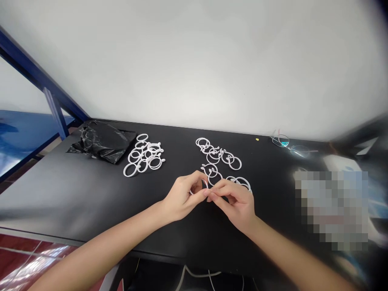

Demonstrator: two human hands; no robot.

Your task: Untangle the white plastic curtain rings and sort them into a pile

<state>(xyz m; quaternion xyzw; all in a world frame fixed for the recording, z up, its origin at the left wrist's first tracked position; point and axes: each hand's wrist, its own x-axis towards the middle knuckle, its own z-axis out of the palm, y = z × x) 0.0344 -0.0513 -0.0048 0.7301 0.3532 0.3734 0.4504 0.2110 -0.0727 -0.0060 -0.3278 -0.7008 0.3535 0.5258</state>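
My left hand [184,196] and my right hand [236,200] meet over the middle of a black table [60,194], both pinching one white plastic ring [200,186] between their fingertips. Just beyond my fingers lies a loose scatter of white rings [220,155]. Further left sits a tighter heap of white rings [145,155]. A few more rings [242,182] peek out behind my right hand.
A crumpled black plastic bag [101,141] lies at the table's back left. A blue metal frame [45,91] rises at the left. Eyeglasses [283,141] rest at the back right, near a blurred area [332,208]. A white wall stands behind the table.
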